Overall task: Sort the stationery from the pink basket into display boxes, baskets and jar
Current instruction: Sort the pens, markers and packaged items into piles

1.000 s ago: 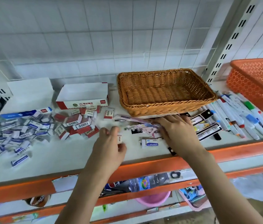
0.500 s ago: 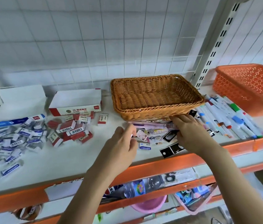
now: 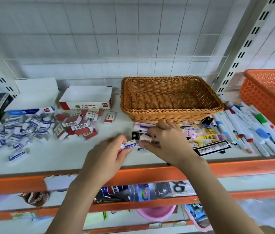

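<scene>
Nearest you, your left hand (image 3: pixel 107 155) pinches a small white eraser (image 3: pixel 130 146) between thumb and fingers, its blue band reading "ERASER". It is lifted just off the white shelf (image 3: pixel 65 156), likely so you can carry it left to its own kind. Just beside it, your right hand (image 3: pixel 165 144) curls its fingers around a small pale pink item (image 3: pixel 145 137) picked from the mixed packets (image 3: pixel 201 134); what that item is cannot be told.

Further left, a loose pile of blue-and-white erasers (image 3: pixel 20 132) lies in front of an open blue-trimmed display box (image 3: pixel 32 98), and a pile of red erasers (image 3: pixel 78 125) marked "2B", with barcodes, lies in front of an open red-trimmed box (image 3: pixel 86 98) also printed "2B". Each heap seems grouped before its matching box, ready for loading.

To the right, markers (image 3: pixel 244 130) lie in rows. Behind them, the wicker basket (image 3: pixel 170 114) holds nothing, and an orange basket (image 3: pixel 268 98) stands at the far right. The pink basket is not clearly in view.
</scene>
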Motion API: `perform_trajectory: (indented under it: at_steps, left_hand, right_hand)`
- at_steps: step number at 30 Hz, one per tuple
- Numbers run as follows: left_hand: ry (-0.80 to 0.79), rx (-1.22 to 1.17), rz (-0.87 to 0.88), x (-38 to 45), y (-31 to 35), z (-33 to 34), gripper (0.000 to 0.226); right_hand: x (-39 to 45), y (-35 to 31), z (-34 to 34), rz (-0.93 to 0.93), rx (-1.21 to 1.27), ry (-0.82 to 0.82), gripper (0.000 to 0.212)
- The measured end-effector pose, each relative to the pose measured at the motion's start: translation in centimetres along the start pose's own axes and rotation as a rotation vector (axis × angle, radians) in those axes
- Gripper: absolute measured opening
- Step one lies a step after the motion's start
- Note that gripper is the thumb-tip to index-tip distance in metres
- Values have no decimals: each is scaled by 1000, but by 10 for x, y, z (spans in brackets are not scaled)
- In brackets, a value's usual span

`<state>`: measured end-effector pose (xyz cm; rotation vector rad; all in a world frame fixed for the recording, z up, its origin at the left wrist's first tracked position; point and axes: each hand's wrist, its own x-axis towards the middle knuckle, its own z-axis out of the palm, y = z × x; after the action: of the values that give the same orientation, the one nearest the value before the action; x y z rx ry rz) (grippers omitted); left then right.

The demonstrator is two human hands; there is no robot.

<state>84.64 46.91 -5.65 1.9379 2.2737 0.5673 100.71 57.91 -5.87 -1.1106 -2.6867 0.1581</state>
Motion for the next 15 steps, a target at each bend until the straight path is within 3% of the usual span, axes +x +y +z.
perform_trajectory:
  at_steps: [5,15]
  left_hand:
    - [90,-125,-143,-12,-23,-13,29]
    - [338,-345,-277,-47,-118,-69,29]
  right_hand:
    - [14,-16,8,-12,-16,55,22]
    - [46,-114,32,-134,386,220,8]
